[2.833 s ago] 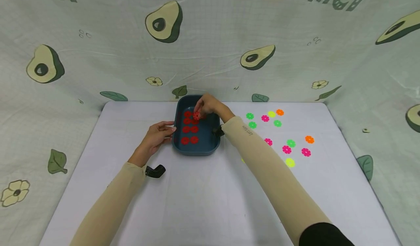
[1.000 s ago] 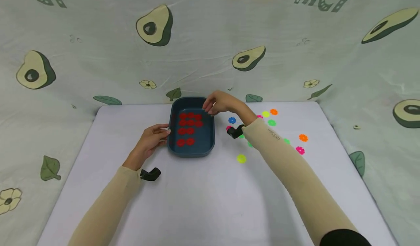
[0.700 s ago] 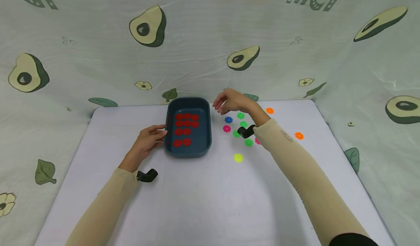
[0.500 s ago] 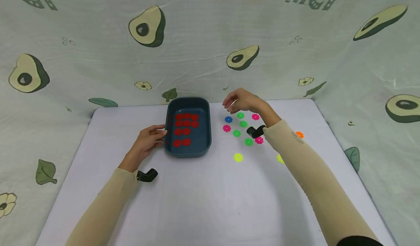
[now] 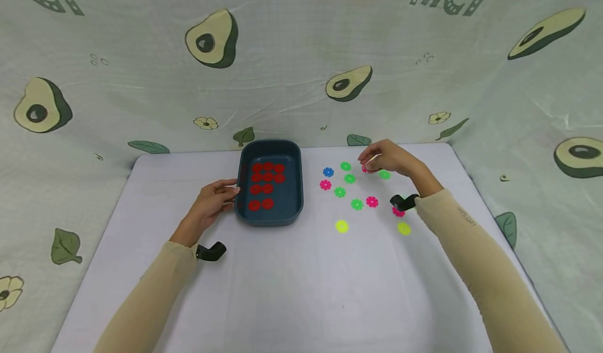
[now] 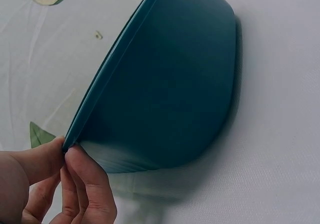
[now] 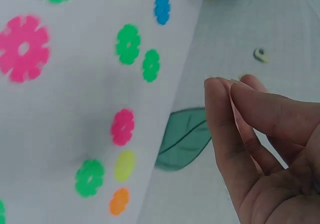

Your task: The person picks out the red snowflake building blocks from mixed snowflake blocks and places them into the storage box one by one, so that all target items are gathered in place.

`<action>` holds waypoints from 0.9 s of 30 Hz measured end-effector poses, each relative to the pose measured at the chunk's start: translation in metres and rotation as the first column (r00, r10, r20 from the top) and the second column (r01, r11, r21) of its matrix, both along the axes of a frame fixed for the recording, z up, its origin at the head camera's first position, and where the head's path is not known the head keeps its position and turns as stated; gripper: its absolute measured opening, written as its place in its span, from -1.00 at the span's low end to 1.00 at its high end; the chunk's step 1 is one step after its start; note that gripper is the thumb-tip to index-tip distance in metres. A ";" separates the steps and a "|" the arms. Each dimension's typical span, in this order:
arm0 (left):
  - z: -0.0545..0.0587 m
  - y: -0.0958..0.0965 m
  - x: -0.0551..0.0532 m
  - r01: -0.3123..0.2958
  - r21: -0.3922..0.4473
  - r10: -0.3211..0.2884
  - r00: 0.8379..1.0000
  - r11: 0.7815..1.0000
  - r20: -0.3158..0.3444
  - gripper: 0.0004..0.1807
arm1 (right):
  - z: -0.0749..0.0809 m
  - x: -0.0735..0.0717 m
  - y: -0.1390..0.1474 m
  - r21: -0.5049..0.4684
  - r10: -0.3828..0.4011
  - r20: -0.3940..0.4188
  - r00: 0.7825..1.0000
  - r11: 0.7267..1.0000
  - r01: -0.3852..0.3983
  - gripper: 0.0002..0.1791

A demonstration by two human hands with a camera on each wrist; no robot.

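Observation:
My left hand (image 5: 209,203) holds the left rim of a dark blue rectangular dish (image 5: 287,201). In the left wrist view, thumb and forefinger pinch the rim of the dish (image 6: 165,84). Red flower-shaped plastic discs (image 5: 267,177) lie in rows on the dish's floor, mostly at its left and back. Over the loose discs at the back right hovers my right hand (image 5: 388,156), partly covering a pink disc (image 5: 365,168). Seen in the right wrist view, its thumb and fingers come close at the tips with nothing between them.
Right of the dish, notched discs are scattered on the white table (image 5: 282,290): several green (image 5: 349,178), several pink (image 5: 372,201), a blue one (image 5: 328,172), yellow ones (image 5: 342,226) and an orange one (image 7: 119,201). An avocado-print cloth (image 5: 282,80) hangs behind.
The right hand let go of a red disc inside the dish, then moved out rightward, over the loose discs. The left hand stays on the rim. The head view shifted slightly.

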State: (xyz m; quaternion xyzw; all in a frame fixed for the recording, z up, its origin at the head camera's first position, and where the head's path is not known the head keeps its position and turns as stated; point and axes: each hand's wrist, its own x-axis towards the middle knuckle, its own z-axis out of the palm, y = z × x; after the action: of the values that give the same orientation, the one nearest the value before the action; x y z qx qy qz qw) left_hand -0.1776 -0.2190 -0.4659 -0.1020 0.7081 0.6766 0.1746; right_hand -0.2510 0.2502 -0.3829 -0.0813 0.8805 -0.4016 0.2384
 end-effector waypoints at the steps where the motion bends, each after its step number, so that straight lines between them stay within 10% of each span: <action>1: 0.000 0.000 0.000 0.000 0.002 0.000 1.000 1.000 0.001 -0.42 | -0.002 0.002 0.006 0.000 -0.005 0.004 1.000 1.000 0.005 -0.64; 27: 0.002 0.003 0.001 0.020 0.028 -0.020 1.000 0.999 0.009 -0.39 | -0.032 0.045 0.113 0.055 -0.279 -0.124 0.952 0.956 0.287 -0.57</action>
State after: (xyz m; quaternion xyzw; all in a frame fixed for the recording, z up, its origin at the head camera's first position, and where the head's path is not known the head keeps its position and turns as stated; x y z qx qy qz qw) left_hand -0.1768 -0.2156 -0.4643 -0.0955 0.6986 0.6842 0.1861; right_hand -0.2059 0.3636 -0.4154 0.0314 0.9092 -0.3941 0.1303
